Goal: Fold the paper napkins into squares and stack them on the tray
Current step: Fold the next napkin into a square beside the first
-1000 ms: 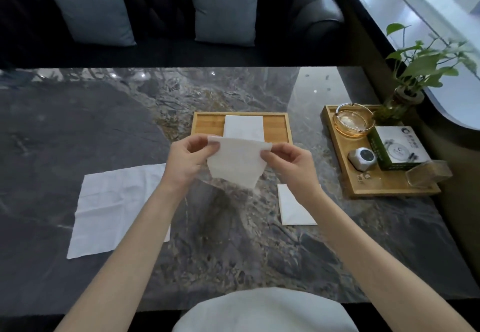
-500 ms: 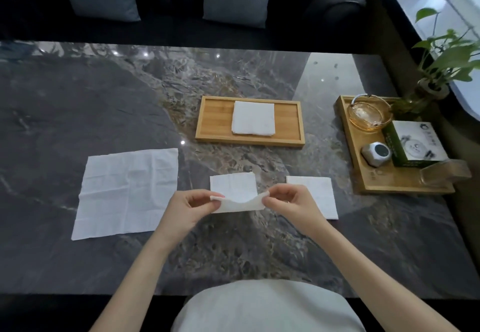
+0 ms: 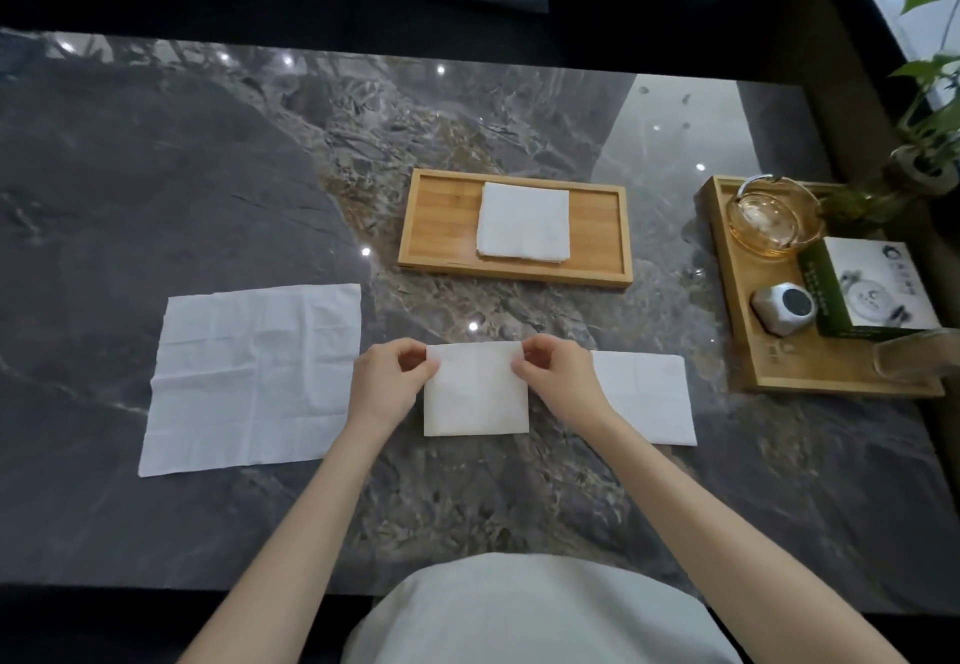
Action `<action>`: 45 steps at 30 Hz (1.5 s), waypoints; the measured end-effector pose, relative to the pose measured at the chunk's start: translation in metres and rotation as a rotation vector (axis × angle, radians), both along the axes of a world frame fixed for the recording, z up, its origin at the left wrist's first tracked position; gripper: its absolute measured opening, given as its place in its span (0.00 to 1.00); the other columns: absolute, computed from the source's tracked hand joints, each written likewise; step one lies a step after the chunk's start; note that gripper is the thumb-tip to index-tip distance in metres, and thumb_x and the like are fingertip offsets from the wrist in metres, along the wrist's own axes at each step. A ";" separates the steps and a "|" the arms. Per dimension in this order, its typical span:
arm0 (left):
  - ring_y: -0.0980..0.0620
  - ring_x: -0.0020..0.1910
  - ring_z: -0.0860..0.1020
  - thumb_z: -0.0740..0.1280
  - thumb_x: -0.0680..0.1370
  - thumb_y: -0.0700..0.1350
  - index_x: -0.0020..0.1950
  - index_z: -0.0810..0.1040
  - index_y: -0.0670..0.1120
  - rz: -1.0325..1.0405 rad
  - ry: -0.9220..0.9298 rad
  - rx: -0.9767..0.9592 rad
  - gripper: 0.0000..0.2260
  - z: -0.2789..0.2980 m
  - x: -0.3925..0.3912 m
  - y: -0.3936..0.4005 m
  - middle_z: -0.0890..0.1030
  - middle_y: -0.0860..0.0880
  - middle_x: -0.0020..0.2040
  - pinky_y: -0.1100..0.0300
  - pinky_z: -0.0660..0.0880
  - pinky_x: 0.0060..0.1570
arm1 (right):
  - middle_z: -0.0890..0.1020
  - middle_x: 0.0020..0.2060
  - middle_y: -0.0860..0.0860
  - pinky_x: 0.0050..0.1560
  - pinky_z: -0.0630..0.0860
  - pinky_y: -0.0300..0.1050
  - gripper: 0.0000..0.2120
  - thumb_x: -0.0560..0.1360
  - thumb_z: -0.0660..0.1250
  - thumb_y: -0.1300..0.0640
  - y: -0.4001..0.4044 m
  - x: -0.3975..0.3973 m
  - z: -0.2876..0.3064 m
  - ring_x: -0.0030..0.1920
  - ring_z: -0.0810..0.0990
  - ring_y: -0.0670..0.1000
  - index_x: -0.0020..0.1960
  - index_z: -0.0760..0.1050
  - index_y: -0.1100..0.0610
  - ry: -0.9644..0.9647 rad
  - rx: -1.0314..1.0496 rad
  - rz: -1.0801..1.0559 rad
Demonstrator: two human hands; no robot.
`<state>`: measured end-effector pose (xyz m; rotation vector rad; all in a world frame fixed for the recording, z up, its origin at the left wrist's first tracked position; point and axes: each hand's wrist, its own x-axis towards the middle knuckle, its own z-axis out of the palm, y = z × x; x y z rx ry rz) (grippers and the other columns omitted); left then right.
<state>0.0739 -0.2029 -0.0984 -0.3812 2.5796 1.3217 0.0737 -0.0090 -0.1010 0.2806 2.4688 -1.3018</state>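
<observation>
A folded white napkin (image 3: pixel 475 393) lies flat on the marble table in front of me, roughly square. My left hand (image 3: pixel 387 383) pinches its far left corner and my right hand (image 3: pixel 558 377) pinches its far right corner. Beyond it stands a wooden tray (image 3: pixel 441 227) with a small stack of folded napkins (image 3: pixel 523 222) in its middle. An unfolded napkin (image 3: pixel 254 377) is spread flat to the left. Another folded napkin (image 3: pixel 649 398) lies to the right, partly behind my right hand.
A second wooden tray (image 3: pixel 748 351) at the right holds a glass ashtray (image 3: pixel 762 219), a small grey cube (image 3: pixel 784 307), a green-and-white box (image 3: pixel 878 289) and a clear glass. A potted plant (image 3: pixel 924 144) stands behind it. A dark sofa with cushions lies beyond the table.
The napkin was held up in the air by both hands, then brought down and folded over; it now lies flat on the table as a square with both hands at its far corners.
</observation>
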 end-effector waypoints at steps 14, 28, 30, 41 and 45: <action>0.47 0.69 0.65 0.52 0.77 0.44 0.68 0.68 0.43 -0.414 0.305 -0.572 0.20 -0.041 0.046 0.033 0.71 0.46 0.69 0.47 0.66 0.64 | 0.78 0.62 0.55 0.64 0.63 0.52 0.19 0.76 0.56 0.58 -0.032 0.045 -0.036 0.64 0.74 0.56 0.64 0.73 0.60 0.533 0.587 0.455; 0.45 0.68 0.67 0.50 0.78 0.45 0.68 0.66 0.41 -0.470 0.259 -0.737 0.20 -0.045 0.055 -0.006 0.70 0.45 0.69 0.43 0.62 0.65 | 0.70 0.69 0.55 0.69 0.53 0.56 0.22 0.78 0.50 0.55 0.007 0.048 -0.043 0.70 0.66 0.55 0.69 0.67 0.59 0.477 0.713 0.522; 0.45 0.68 0.67 0.50 0.79 0.44 0.67 0.69 0.41 -0.484 0.313 -0.683 0.19 -0.042 0.057 -0.001 0.71 0.44 0.68 0.45 0.64 0.65 | 0.74 0.66 0.55 0.68 0.56 0.55 0.21 0.77 0.52 0.55 0.002 0.050 -0.039 0.68 0.69 0.54 0.67 0.70 0.59 0.528 0.654 0.536; 0.48 0.67 0.69 0.52 0.78 0.45 0.66 0.70 0.44 -0.547 0.324 -0.615 0.18 -0.047 0.075 -0.001 0.73 0.47 0.66 0.50 0.62 0.65 | 0.77 0.63 0.50 0.67 0.60 0.54 0.20 0.75 0.56 0.57 0.025 0.068 -0.045 0.65 0.74 0.51 0.64 0.74 0.55 0.630 0.612 0.712; 0.47 0.66 0.70 0.42 0.81 0.50 0.65 0.72 0.44 -0.542 0.290 -0.603 0.23 -0.041 0.074 -0.005 0.74 0.47 0.65 0.47 0.69 0.62 | 0.79 0.61 0.51 0.66 0.60 0.52 0.19 0.74 0.57 0.56 0.030 0.067 -0.042 0.63 0.75 0.52 0.62 0.76 0.55 0.610 0.588 0.668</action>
